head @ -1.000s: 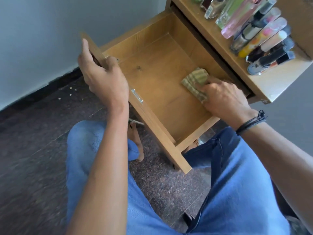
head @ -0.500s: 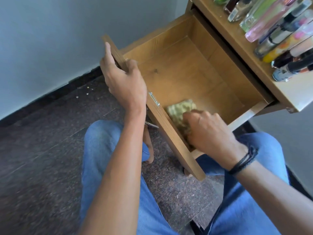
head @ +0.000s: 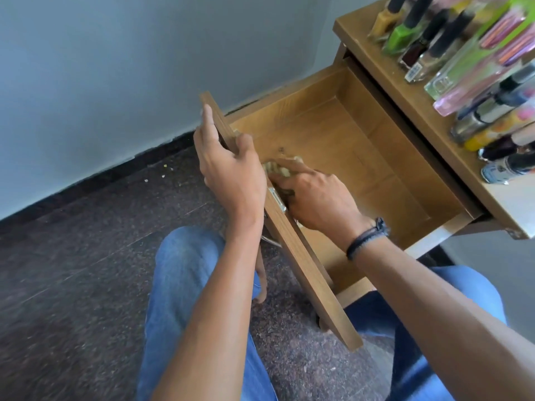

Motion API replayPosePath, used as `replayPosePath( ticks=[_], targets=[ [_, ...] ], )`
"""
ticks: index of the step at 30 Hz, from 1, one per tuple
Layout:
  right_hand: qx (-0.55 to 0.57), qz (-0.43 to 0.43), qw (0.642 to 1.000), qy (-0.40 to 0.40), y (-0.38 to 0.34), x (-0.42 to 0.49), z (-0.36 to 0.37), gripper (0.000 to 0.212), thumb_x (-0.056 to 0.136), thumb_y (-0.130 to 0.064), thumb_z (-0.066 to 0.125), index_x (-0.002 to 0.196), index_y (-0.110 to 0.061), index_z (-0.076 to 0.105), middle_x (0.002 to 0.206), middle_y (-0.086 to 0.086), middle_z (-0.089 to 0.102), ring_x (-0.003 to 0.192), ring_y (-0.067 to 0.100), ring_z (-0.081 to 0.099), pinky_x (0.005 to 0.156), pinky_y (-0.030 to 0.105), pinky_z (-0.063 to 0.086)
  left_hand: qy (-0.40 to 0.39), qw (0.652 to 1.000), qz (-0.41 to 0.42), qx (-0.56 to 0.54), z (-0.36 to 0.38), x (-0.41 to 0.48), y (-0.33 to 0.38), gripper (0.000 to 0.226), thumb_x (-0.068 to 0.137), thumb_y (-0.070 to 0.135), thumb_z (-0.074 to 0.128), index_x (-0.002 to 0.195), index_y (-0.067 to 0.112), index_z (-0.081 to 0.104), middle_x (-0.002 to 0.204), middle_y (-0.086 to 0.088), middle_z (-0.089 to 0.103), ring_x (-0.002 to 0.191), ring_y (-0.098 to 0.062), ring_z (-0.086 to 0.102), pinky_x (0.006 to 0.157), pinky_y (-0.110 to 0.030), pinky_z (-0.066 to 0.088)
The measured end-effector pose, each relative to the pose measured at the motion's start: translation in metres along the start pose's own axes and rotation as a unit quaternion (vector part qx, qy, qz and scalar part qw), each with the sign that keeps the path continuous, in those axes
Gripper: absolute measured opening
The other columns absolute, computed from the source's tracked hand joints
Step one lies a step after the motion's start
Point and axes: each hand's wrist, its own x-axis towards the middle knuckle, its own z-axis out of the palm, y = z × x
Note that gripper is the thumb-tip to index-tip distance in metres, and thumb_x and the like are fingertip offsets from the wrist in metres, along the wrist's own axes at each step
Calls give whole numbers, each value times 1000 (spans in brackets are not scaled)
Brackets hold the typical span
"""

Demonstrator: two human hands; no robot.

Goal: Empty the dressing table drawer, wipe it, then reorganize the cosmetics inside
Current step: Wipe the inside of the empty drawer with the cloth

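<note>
**Wiping the emptied drawer, near corner**

My left hand (head: 231,175) clamps the top edge of the drawer (head: 362,157) at its front panel. The thumb is hooked inside and the forefinger lies stretched along the outer side. The drawer stands pulled well out from under the table (head: 509,206).

My right hand (head: 318,198) is down inside the drawer. Its fingers are curled over one crumpled yellowish cloth (head: 278,169) and press it against the inner face of the front panel, just beside my left hand. One black cord band (head: 367,238) sits on that wrist.

Apart from the cloth, the drawer's wooden bottom is bare except for a small dark speck (head: 280,150) just beyond it.

The cosmetics (head: 469,82) are crowded on the table top. Four nail-polish bottles (head: 411,39) with dark caps stand at the far end: gold, green, dark red and clear. Nearer to me, tubes and bottles lie side by side, perhaps ten. They overlap and blur too much for a sure count.
</note>
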Motion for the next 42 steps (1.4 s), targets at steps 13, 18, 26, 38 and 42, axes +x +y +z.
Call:
replayPosePath(
  ticks=[13,18,26,38,42],
  targets=[
    [17,-52,998,14,5,59,7,58,103,-18,41,156,-40,34,165,-13,19,117,34,48,100,40,47,-1,999,-11,30,-1,-2,4,64,90,11,58,151,21,44,144,4,52,130,-9,49,95,-13,32],
    [-8,-21,999,30,34,56,-10,51,104,-18,52,152,-34,45,154,-3,24,122,32,45,108,50,47,-8,999,-15,35,-3,-2,6,65,89,10,58,152,21,44,138,5,53,120,-10,54,91,-18,35],
    [-6,85,995,58,98,72,-33,51,103,-16,43,150,-35,46,157,-1,32,130,38,44,105,54,45,-23,999,-14,30,-5,-3,9,65,91,9,58,153,20,41,140,8,51,102,-3,58,88,-19,44],
    [61,42,994,83,28,60,9,47,102,-22,47,146,-40,49,147,-4,36,115,30,52,89,46,57,-1,999,-32,16,-2,-3,8,65,88,9,58,151,22,46,136,10,54,103,14,53,90,-18,36],
    [40,-25,996,71,2,56,20,48,106,-27,41,150,-44,40,144,0,34,104,31,49,79,45,55,5,999,-25,20,-1,-3,5,65,88,9,58,150,21,46,141,8,53,124,-4,50,96,-16,33]
  ],
)
